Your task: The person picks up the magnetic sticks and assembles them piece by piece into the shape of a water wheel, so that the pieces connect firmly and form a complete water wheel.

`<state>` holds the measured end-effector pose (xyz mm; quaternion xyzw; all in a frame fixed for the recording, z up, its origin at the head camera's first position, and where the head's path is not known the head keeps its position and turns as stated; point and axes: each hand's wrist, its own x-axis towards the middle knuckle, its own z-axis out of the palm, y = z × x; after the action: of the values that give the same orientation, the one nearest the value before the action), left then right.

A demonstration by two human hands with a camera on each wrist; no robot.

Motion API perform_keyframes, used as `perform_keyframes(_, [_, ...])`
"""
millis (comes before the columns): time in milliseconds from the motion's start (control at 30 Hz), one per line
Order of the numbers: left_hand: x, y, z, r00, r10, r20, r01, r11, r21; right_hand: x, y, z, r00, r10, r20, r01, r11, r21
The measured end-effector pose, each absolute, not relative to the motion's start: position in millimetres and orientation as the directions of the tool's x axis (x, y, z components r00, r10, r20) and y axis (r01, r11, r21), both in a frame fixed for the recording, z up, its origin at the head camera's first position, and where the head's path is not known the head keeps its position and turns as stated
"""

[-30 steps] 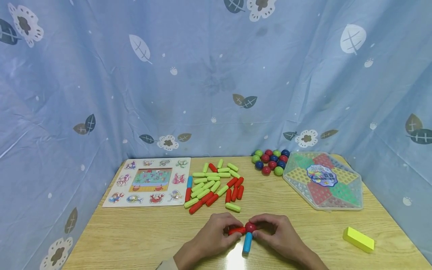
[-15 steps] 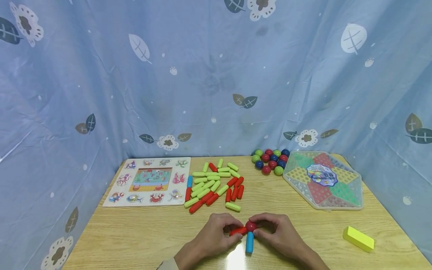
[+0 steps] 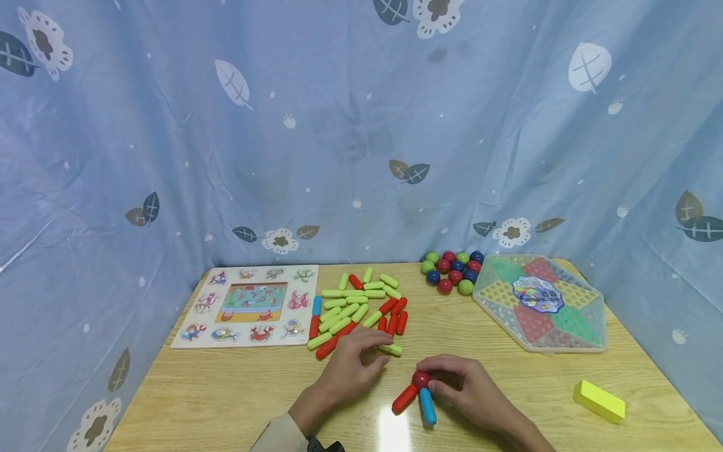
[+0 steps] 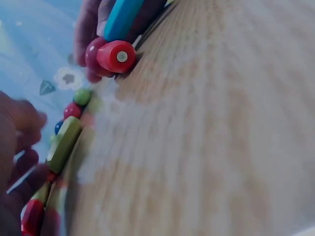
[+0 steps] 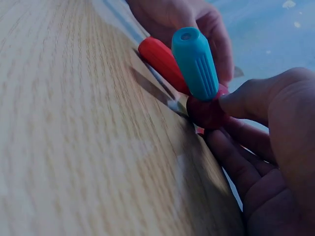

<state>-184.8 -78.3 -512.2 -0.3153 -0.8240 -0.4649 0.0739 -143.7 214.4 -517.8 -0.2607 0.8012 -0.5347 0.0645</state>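
My right hand point(image 3: 471, 389) pinches a dark red ball point(image 3: 420, 379) between thumb and fingers at the front middle of the table. Joined to the ball are a red rod point(image 3: 404, 399), pointing to the front left, and a blue rod point(image 3: 427, 407), pointing to the front. The right wrist view shows the blue rod point(image 5: 195, 64) tilted upward, with the red rod point(image 5: 163, 64) beside it. My left hand point(image 3: 351, 367) holds nothing; its fingers are parted and reach over a yellow-green rod point(image 3: 392, 349) at the near edge of the rod group.
Several yellow-green and red rods point(image 3: 356, 299) lie beyond my left hand. A picture puzzle board point(image 3: 186, 314) is at the left. Farther back are several coloured balls point(image 3: 444, 286), and a clear hexagonal game box point(image 3: 539, 304) stands right of them. A yellow block point(image 3: 600, 401) lies front right.
My left hand has let go of the red rod and moved away toward the rod group. The red and blue rods have swung round to the right at their free ends.
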Motion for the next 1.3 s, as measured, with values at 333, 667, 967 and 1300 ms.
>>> perform_keyframes(333, [-190.1,-73.6,-512.8,-0.787,0.507,0.353,0.605,0.519,0.603,-139.7,207.2,-517.7,-0.876,-0.429,0.221,-0.364,0.286,-0.886])
perform_keyframes(667, [-182.6,-77.3,-510.8,-0.746,0.598,0.294,0.576,0.359,0.734,-136.7,200.1,-513.2,-0.886,-0.396,0.239,-0.362,0.270,-0.892])
perform_keyframes(967, [-175.5,-76.4,-512.2,-0.729,0.618,0.295,0.570,0.310,0.761,-136.1,199.9,-513.6,-0.895,-0.388,0.218,-0.336,0.268,-0.903])
perform_keyframes(1300, [-168.5,-74.0,-512.0,-0.721,0.621,0.307,0.590,0.318,0.742,-134.8,193.6,-519.0,-0.936,-0.247,0.251,-0.335,0.408,-0.849])
